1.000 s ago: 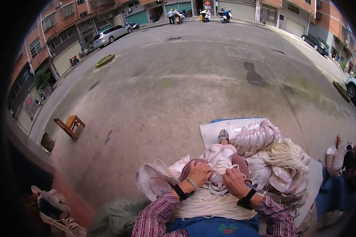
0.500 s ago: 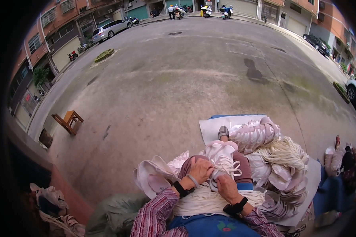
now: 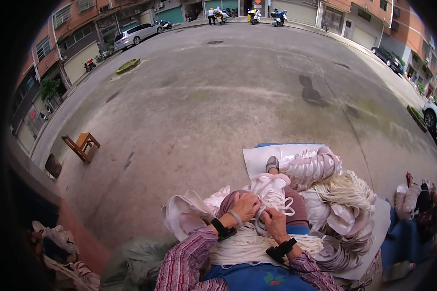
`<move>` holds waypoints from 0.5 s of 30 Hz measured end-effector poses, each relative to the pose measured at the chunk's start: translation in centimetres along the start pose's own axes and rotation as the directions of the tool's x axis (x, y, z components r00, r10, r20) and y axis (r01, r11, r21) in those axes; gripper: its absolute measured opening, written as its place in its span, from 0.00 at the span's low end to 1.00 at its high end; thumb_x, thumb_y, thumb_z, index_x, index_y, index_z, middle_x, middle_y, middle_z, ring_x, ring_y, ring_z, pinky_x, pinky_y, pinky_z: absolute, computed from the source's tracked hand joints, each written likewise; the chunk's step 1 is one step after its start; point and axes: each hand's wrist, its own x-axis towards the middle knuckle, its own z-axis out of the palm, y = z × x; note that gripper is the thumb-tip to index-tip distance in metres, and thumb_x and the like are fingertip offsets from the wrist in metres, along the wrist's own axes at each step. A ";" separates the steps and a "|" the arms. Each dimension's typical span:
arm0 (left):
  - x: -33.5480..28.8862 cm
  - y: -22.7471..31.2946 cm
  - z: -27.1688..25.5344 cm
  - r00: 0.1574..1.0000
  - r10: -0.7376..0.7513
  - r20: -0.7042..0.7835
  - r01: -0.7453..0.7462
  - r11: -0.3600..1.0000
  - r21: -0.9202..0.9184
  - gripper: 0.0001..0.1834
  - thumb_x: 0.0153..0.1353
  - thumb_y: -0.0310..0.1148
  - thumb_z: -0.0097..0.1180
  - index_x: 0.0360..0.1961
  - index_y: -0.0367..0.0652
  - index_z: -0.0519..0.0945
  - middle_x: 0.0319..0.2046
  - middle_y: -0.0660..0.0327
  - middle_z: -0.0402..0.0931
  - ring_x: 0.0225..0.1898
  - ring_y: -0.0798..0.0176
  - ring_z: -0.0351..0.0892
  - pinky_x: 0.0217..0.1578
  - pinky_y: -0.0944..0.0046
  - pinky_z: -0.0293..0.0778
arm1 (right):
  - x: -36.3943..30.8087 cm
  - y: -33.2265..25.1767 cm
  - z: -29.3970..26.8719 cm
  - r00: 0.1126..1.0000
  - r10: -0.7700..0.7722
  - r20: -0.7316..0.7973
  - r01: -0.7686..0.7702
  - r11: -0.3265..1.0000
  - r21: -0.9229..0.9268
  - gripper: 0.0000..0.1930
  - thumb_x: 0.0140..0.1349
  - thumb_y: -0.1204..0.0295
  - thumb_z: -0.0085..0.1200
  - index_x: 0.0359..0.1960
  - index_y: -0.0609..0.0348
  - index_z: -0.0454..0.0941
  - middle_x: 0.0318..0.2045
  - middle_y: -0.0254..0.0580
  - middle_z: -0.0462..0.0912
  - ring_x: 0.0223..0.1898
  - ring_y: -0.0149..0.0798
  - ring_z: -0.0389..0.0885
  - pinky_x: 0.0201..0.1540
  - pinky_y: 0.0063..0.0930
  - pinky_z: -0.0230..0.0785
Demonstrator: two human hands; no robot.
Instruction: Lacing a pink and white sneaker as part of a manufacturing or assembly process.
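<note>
A white and pale pink shoe upper (image 3: 269,183) lies across my lap, with loops of white lace hanging over its right side. My left hand (image 3: 246,207) is closed on the near end of the upper, its fingers bent against the edge. Close beside it, my right hand (image 3: 275,224) pinches at the same edge; whether a lace end is between its fingertips is hidden. Under both hands a thick bundle of white shoelaces (image 3: 243,248) spreads over my blue apron (image 3: 257,276).
Stacked shoe uppers (image 3: 313,167) and a heap of laces (image 3: 347,186) rest on a white sheet (image 3: 257,157) to the right. More uppers (image 3: 182,211) sit left of my lap. A wooden chair (image 3: 82,147) stands far left. At the right edge another person's hand and shoe uppers (image 3: 407,201) show.
My right hand has turned slightly and come closer to my left hand at the upper's edge. The view has shifted a little; the left hand keeps its hold.
</note>
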 end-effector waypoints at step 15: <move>0.5 2.1 -1.7 0.998 -0.061 -0.018 0.061 0.998 -0.013 0.06 0.55 0.35 0.55 0.28 0.46 0.81 0.44 0.58 0.76 0.50 0.54 0.71 0.53 0.45 0.53 | 0.1 0.7 0.6 0.997 -0.073 -0.032 0.073 0.997 0.011 0.09 0.57 0.69 0.55 0.36 0.59 0.81 0.22 0.48 0.79 0.22 0.44 0.79 0.28 0.35 0.70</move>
